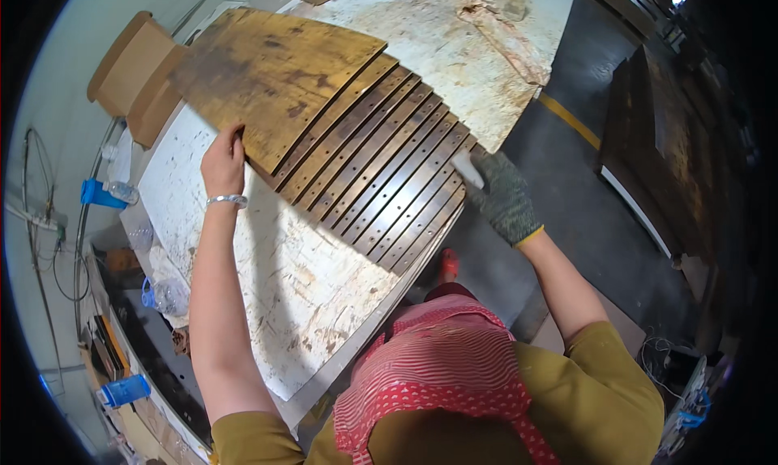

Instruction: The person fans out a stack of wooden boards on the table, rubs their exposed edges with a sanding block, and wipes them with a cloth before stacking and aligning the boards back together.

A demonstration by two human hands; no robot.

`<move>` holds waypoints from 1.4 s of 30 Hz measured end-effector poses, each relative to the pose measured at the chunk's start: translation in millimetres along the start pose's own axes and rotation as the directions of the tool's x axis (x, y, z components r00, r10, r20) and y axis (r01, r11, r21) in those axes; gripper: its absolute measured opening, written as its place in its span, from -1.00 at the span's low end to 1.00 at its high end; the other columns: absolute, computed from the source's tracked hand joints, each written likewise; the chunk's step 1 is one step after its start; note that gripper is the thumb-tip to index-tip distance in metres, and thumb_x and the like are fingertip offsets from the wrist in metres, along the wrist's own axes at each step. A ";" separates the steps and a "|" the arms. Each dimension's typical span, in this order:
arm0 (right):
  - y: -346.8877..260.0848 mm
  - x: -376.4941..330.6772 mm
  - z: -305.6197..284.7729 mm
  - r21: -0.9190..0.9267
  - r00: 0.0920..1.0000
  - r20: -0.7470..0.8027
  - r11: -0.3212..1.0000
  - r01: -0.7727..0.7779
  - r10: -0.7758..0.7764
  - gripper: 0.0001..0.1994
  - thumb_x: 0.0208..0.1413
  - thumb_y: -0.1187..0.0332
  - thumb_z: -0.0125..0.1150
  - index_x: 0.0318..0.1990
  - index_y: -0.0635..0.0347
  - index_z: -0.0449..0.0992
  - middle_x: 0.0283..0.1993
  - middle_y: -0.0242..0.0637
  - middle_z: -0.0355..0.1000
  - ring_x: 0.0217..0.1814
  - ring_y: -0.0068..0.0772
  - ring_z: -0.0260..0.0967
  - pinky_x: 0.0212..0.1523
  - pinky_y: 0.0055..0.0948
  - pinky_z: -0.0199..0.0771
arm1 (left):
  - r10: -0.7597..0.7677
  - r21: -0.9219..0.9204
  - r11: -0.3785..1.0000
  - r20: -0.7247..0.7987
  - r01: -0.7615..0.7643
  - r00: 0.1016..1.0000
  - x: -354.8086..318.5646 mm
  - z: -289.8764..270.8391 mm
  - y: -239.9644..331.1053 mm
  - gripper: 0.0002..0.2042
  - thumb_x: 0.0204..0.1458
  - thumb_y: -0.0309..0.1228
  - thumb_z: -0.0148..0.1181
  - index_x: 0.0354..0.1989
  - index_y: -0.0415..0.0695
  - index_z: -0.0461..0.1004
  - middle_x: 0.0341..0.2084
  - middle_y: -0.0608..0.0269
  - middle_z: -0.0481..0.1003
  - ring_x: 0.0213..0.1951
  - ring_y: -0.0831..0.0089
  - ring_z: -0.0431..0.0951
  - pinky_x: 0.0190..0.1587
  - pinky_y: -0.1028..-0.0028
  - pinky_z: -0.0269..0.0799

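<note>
Overlapping brown wooden boards (pixel 284 68), with rows of small holes along their edges, lie fanned out on the worktable. My bare left hand (pixel 223 161), a silver bracelet at its wrist, is closed on the left edge of the uppermost board; some of its fingers are hidden. At the right end of the fan, my right hand (pixel 506 197) wears a dark grey-green knitted glove with a yellow cuff. It is closed around a small whitish piece (pixel 468 170), which rests against the board edges. Whether that piece is a cloth or a tool I cannot make out.
The white, stained worktable (pixel 324 303) extends under the boards. An open cardboard box (pixel 134 76) stands at the far left. Plastic bottles (pixel 170 296) and a blue holder (pixel 101 193) are beside the table's left edge. A large dark stack (pixel 660 157) stands on the floor at right.
</note>
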State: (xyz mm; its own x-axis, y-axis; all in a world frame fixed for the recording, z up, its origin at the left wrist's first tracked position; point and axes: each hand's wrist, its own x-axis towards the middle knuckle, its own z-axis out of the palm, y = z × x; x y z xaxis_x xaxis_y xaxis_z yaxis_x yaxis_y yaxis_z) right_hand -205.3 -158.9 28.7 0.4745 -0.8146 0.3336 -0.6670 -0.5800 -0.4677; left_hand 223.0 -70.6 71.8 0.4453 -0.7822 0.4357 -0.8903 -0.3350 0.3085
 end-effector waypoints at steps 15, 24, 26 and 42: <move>-24.0 0.6 -11.7 0.096 0.999 0.029 0.995 0.039 -0.042 -0.60 -0.03 0.19 0.20 -0.04 0.19 0.46 -0.20 -0.07 0.39 -0.15 -0.03 0.38 -0.14 -0.20 0.41 | -0.045 -0.014 0.999 0.051 0.046 0.998 -3.8 -7.2 -6.7 -0.76 0.11 -0.44 -0.02 -0.07 -0.02 0.49 -0.22 0.13 0.56 -0.20 0.18 0.57 -0.14 0.31 0.45; 5.1 23.3 0.2 0.018 0.997 0.076 1.000 -0.016 0.015 -0.58 -0.06 0.23 0.19 -0.02 0.18 0.45 -0.19 0.00 0.39 -0.09 -0.01 0.36 -0.08 -0.15 0.38 | -0.027 -0.007 1.000 0.018 0.028 0.999 -2.1 -3.5 1.8 -0.75 0.10 -0.47 -0.04 -0.07 -0.05 0.49 -0.29 0.08 0.57 -0.26 0.18 0.58 -0.19 0.34 0.44; -11.3 2.3 7.7 0.071 0.962 0.194 0.980 0.183 -0.194 -0.58 -0.06 0.22 0.19 -0.02 0.17 0.45 -0.18 0.00 0.39 -0.11 -0.01 0.36 -0.08 -0.15 0.38 | -0.034 -0.014 0.999 0.021 0.034 0.999 -3.0 -4.2 -1.3 -0.75 0.10 -0.47 -0.02 -0.07 -0.04 0.49 -0.26 0.10 0.56 -0.24 0.18 0.58 -0.18 0.33 0.44; -120.0 -46.8 31.8 0.128 0.751 0.576 0.943 0.306 -0.322 -0.53 -0.11 0.23 0.19 0.01 0.18 0.38 -0.26 -0.11 0.36 -0.20 -0.16 0.38 -0.20 -0.12 0.39 | -0.065 -0.035 0.997 0.048 0.067 0.997 0.1 -3.1 10.9 -0.73 0.06 -0.45 0.02 -0.06 0.00 0.48 -0.23 0.10 0.55 -0.21 0.13 0.55 -0.13 0.28 0.44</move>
State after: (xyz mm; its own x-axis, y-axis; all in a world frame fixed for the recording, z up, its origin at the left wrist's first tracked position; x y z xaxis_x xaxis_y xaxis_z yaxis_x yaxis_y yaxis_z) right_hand -129.2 -51.2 43.2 0.9021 -0.4256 -0.0708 -0.4106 -0.7964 -0.4439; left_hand 213.6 -72.7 77.8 0.4971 -0.7833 0.3733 -0.8547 -0.3679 0.3663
